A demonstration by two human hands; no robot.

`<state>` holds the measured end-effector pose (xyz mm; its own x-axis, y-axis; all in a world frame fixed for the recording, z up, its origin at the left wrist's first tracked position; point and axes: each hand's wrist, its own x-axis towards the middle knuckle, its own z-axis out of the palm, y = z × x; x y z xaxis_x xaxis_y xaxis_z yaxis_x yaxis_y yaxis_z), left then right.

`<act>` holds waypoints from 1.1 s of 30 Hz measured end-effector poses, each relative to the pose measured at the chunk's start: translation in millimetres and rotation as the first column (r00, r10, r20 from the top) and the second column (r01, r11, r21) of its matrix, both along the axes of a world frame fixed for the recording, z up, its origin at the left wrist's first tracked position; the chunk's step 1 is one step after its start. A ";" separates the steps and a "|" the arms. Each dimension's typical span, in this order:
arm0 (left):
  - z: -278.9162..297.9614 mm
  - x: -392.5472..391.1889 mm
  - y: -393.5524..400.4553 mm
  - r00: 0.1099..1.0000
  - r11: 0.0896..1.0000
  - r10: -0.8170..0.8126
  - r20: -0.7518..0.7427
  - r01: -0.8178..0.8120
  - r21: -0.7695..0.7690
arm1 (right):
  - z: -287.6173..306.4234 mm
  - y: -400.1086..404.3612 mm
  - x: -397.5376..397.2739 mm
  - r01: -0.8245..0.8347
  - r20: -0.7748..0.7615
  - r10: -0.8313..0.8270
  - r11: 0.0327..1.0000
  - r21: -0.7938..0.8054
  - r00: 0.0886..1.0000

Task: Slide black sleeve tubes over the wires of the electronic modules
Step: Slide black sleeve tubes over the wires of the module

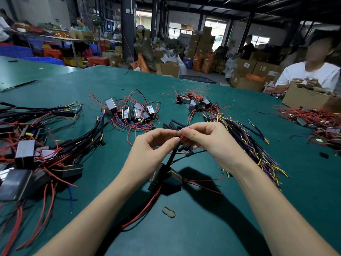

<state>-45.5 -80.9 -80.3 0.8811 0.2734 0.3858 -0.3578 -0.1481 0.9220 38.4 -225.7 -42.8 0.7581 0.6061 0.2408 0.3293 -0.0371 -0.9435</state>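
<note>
My left hand [153, 145] pinches the top of a black tube [172, 156], and my right hand [206, 139] pinches the red wire [181, 137] tips at its mouth. The tube runs down to a module [166, 175] that hangs just above the green table [239, 209], with loose tubes [174, 124] lying behind my hands.

Two bare forearms reach in from the bottom edge and meet above the green table [239, 209] — no sleeves, watch, bracelet or gloves. The left hand [147, 146] and right hand [208, 139] carry no rings — nails short, plain, unpainted.
</note>
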 end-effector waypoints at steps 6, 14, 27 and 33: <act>1.1 0.7 0.7 0.999 1.000 0.002 -0.044 -0.001 0.013 | 2.1 1.9 -2.2 0.048 0.030 -0.049 0.998 0.037 0.998; -3.1 -0.8 -3.6 0.989 0.993 -0.115 -0.094 0.117 0.024 | 11.5 -8.4 6.5 0.078 -0.215 -0.032 0.975 0.208 0.976; -5.2 -6.2 -8.8 0.923 0.946 -0.313 -0.225 0.281 -0.164 | -65.1 -9.5 45.5 0.529 0.673 -0.037 0.651 -0.544 0.738; -9.7 -3.0 -3.4 0.942 0.962 -0.267 -0.206 0.248 -0.115 | -68.2 -15.6 44.6 0.649 0.827 0.080 0.580 -0.493 0.557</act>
